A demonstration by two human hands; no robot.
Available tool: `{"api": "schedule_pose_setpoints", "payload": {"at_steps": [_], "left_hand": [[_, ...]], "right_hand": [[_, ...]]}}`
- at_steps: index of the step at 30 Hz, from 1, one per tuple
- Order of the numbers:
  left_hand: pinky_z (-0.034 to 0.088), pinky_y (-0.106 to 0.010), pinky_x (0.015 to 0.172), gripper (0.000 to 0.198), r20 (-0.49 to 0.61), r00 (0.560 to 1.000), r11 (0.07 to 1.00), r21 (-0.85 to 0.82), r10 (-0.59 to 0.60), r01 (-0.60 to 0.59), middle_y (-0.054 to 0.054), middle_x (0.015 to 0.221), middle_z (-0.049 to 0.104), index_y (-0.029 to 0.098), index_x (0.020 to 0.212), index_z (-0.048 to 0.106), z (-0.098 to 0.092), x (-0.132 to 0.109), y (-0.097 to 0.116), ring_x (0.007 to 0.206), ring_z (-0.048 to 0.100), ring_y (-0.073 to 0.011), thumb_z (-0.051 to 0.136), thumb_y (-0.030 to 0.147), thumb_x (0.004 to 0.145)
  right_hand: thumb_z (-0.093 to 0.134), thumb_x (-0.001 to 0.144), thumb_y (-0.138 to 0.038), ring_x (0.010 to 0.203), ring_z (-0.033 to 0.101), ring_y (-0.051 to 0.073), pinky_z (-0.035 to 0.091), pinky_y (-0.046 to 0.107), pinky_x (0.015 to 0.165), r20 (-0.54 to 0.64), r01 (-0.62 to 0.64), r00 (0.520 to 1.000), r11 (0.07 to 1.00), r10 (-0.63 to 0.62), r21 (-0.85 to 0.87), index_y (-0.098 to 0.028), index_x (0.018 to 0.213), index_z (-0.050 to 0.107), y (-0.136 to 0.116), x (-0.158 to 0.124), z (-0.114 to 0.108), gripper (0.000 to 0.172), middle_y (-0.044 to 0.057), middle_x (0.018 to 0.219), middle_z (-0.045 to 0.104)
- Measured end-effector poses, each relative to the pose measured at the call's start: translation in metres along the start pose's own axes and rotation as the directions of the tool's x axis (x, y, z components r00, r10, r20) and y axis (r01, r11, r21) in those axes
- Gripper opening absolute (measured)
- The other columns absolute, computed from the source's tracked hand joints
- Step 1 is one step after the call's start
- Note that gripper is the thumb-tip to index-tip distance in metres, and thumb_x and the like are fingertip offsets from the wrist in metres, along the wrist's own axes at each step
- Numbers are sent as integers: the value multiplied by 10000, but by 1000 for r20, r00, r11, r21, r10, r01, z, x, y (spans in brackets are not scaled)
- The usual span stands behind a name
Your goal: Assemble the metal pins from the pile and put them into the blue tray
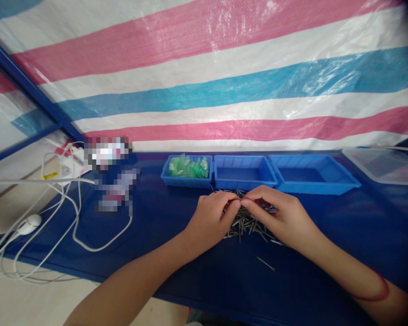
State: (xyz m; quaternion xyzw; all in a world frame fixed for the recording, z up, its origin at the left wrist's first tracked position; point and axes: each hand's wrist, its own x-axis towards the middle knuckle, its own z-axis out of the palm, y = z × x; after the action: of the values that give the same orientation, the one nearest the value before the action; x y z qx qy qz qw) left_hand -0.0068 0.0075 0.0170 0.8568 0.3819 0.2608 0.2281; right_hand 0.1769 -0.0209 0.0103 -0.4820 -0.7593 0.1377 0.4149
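My left hand (212,215) and my right hand (285,217) meet fingertip to fingertip above a pile of thin metal nails (246,224). Both hands are closed in a pinch, thumb against forefinger. Whatever lies between the fingertips is too small to make out. One loose nail (265,263) lies on the dark blue table, nearer to me than the pile. Part of the pile is hidden behind my hands.
Behind the pile stand a blue bin (187,182) holding green plastic pieces, a middle blue bin (245,184) and a wider blue bin (318,186). A clear plastic lid (384,167) lies at the right. White cables (76,226) tangle at the left. A striped sheet (204,95) hangs behind.
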Motion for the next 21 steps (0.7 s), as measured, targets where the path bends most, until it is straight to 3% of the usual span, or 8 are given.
{"api": "schedule_pose_setpoints", "payload": {"at_steps": [9,14,18,21], "left_hand": [[418,-296,754,164,-64,998,999,-53,8,-12,-12,940,702,204,954,646,2,0,0,868,613,-157,507,291,943],[429,-294,777,143,-34,999,999,-49,7,-9,-10,960,699,207,947,644,0,1,0,908,609,-164,553,315,921],[450,-293,785,119,-85,996,998,-66,10,-16,-13,931,691,202,913,630,-5,3,-1,893,613,-162,570,304,899],[468,-296,789,140,-120,993,994,-106,-13,1,-23,914,683,198,914,620,-7,3,-1,883,617,-165,550,319,903]], "right_hand": [[630,858,-343,626,589,153,469,281,524,-107,-112,986,985,126,130,-227,856,659,-3,-1,5,119,17,731,660],[592,885,-320,682,613,171,482,301,559,-77,-77,993,985,90,156,-235,904,659,-7,-2,2,111,33,793,679],[578,892,-318,767,641,189,509,305,612,-73,-74,994,985,86,154,-238,949,655,-3,-2,1,124,46,862,692],[549,906,-322,703,627,174,498,294,583,-47,-42,998,996,46,80,-234,941,638,0,-1,1,130,36,815,678]]}}
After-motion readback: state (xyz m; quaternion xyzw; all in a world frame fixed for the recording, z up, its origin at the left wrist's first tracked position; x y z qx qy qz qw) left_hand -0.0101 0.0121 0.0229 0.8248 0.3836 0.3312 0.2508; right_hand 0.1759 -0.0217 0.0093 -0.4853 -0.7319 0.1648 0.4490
